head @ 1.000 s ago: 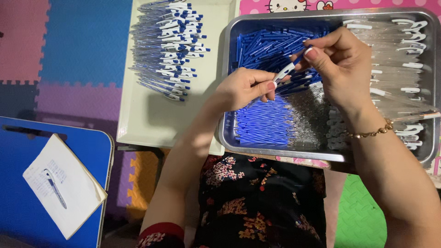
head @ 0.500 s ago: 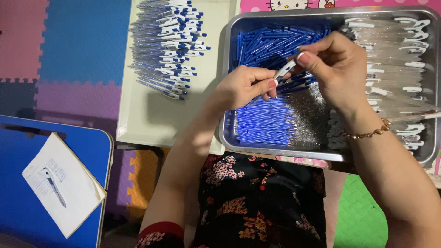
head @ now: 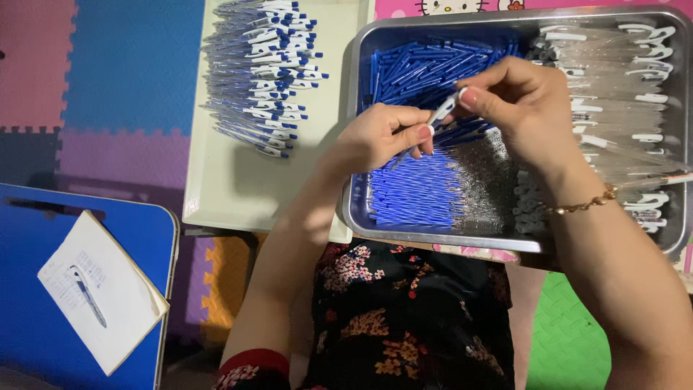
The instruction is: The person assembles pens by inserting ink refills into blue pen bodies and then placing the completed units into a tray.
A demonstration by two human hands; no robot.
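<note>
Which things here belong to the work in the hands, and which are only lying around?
In use:
left hand and right hand, both holding one pen
metal tray of pen parts
pile of finished pens on the cream tray

Lying about:
notepad with a pen on the blue table
foam floor mats

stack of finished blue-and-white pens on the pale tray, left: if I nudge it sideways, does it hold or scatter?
Probably scatters: the blue-and-white plastic pens lie loose in a layered pile on the pale rectangular tray, with nothing binding them. The slim round barrels likely roll, though the clips may check that. Each looks light and stiff.
</note>
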